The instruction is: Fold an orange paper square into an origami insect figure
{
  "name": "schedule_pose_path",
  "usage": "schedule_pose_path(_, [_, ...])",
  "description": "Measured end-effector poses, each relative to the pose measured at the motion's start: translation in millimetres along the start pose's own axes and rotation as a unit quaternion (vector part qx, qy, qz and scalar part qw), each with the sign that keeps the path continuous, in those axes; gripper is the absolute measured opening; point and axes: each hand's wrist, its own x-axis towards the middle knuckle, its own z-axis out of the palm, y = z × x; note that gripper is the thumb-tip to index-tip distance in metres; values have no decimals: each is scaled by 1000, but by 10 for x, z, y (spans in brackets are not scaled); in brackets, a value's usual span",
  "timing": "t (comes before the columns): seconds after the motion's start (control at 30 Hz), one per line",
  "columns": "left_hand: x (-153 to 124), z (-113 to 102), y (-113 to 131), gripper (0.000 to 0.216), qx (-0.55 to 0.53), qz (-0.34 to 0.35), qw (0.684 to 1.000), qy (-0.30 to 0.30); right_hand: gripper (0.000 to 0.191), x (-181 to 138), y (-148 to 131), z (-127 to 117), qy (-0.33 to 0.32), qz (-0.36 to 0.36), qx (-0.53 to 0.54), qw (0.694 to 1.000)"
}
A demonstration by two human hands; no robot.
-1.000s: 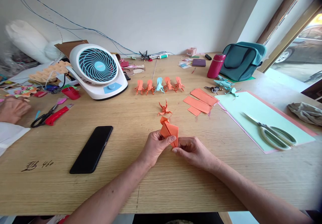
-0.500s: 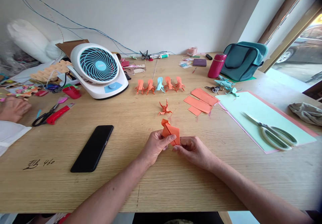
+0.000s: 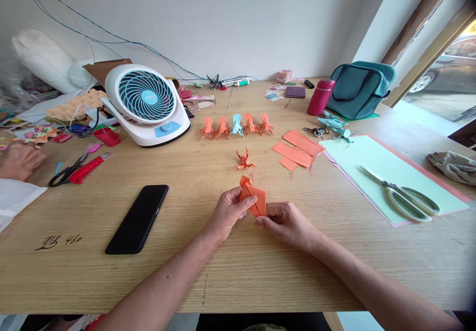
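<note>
left hand (image 3: 226, 216): grip grasping the folded orange paper (image 3: 257, 193), thumb across its front
right hand (image 3: 287, 224): grip pinching the paper's lower end
folded orange paper: between both hands, near the spiky orange figure (image 3: 244, 161)
black phone (image 3: 137, 219): flat on the tabletop (image 3: 267, 281)

folded orange paper (image 3: 260, 196), pinched in left hand (image 3: 227, 216)

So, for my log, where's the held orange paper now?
In the head view, the orange paper is just right of centre, between the left hand and right hand, just below the lone orange figure.
</note>
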Motion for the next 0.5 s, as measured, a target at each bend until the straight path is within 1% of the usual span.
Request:
schedule_pose_path(0.3, [-37,28,19,43,23,23,999,6,45,-3,-35,-12,-22,2,59,998])
schedule_pose_path(0.5, [-52,29,9,41,65,49,997,-12,37,5,-49,-12,-21,10,52,998])
